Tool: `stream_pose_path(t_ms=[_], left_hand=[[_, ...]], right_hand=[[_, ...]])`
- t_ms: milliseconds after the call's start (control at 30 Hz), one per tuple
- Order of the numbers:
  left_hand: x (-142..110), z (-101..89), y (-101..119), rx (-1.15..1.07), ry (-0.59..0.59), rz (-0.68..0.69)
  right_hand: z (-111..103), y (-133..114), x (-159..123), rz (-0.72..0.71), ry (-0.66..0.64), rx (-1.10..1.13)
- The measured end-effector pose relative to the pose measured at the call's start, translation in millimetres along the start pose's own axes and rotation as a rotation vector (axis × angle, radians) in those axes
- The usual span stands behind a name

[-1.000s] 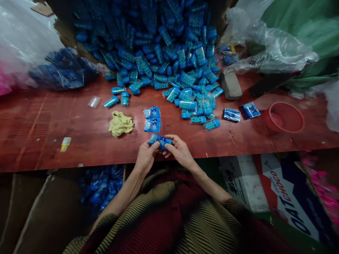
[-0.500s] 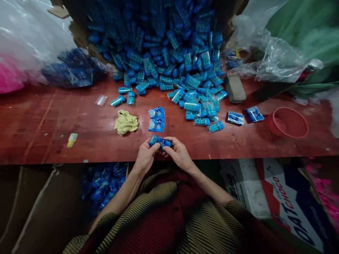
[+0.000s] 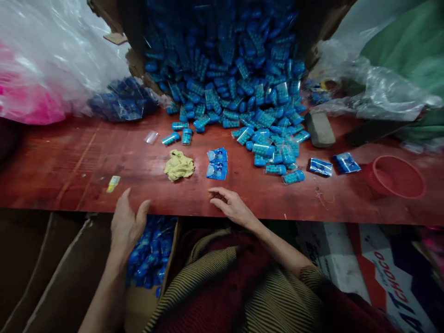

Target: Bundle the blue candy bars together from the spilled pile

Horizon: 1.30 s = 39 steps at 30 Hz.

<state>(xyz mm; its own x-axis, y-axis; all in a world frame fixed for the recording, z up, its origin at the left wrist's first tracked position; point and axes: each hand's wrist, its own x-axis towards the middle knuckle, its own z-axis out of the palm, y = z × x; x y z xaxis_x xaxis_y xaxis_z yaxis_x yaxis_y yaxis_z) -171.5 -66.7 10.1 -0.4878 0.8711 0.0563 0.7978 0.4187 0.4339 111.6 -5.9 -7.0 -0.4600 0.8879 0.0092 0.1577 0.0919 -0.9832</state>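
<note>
Lying beyond right hand [image 3: 231, 205]: wrappers [image 3: 217, 170]

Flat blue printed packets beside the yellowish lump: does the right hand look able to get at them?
Probably yes: the right hand appears to hold nothing and is close to the blue printed packets, nothing visible between; the yellowish lump lies to their left.

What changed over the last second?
The blue packet was let go; where it went isn't clear. Left hand swung left along the table front; right hand stayed near the blue cards, empty. Cards, yellow lump, red basket: unmoved.
</note>
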Motion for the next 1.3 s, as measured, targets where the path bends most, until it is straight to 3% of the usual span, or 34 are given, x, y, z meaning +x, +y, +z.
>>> stream_pose_path(t_ms=[67,200,333,467,633,833,1100,1300], left_hand=[[23,26.7,28,0.028,0.019,0.159],[72,85.4,83,0.1,-0.046,0.233],[97,112.4,95,0.088,-0.064,0.296],[91,108.4,79,0.02,-0.022,0.37],[55,94.6,75,0.006,0.111,0.216],[18,95.3,100,-0.096,0.141,0.338],[7,94.5,109,-0.528,0.102,0.272],[-11,102.9,115,-0.469,0.096,0.329]], right_hand=[[2,1,0,-0.014,0.001,-0.041],[-14,11,-2,-0.053,0.04,-0.195],[-44,20,13,-0.073,0.154,-0.5],[-47,24,47,-0.02,0.125,-0.84],[-23,34,52,-0.062,0.01,-1.054],[-29,51,28,-0.083,0.031,-1.055],[-36,41,38,-0.033,0.104,-0.982],[-34,47,47,-0.029,0.086,-1.001]])
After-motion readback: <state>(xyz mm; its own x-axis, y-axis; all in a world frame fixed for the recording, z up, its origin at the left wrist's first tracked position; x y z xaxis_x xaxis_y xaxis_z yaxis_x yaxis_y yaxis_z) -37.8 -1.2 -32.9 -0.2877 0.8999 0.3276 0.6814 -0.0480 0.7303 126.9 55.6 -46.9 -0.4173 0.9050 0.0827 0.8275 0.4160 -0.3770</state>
